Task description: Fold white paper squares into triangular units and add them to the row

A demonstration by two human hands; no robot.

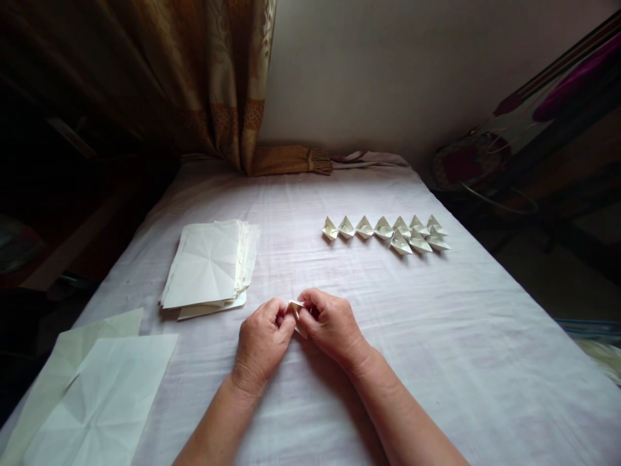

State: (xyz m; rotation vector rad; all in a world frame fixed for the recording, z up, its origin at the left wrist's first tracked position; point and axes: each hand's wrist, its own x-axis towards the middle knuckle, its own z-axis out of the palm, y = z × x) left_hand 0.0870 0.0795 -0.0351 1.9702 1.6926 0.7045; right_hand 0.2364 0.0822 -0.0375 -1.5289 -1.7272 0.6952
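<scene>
Between my two hands is a small folded piece of white paper (294,307), partly covered by the fingers. My left hand (266,333) pinches its left side, thumb and fingers closed. On the other side my right hand (330,322) grips it between thumb and forefinger. Both hands are just above the sheet-covered surface, near the middle. Beyond them to the right, several small folded paper boats (383,228) stand in two rows. Left of my hands lies a stack of creased white paper (206,265).
Two larger creased sheets (104,395) overlap at the near left. A pale cloth (436,323) covers the surface. At the back hang a gold-brown curtain (237,84) and a fringed brown cloth (286,160). Dark clutter flanks both sides.
</scene>
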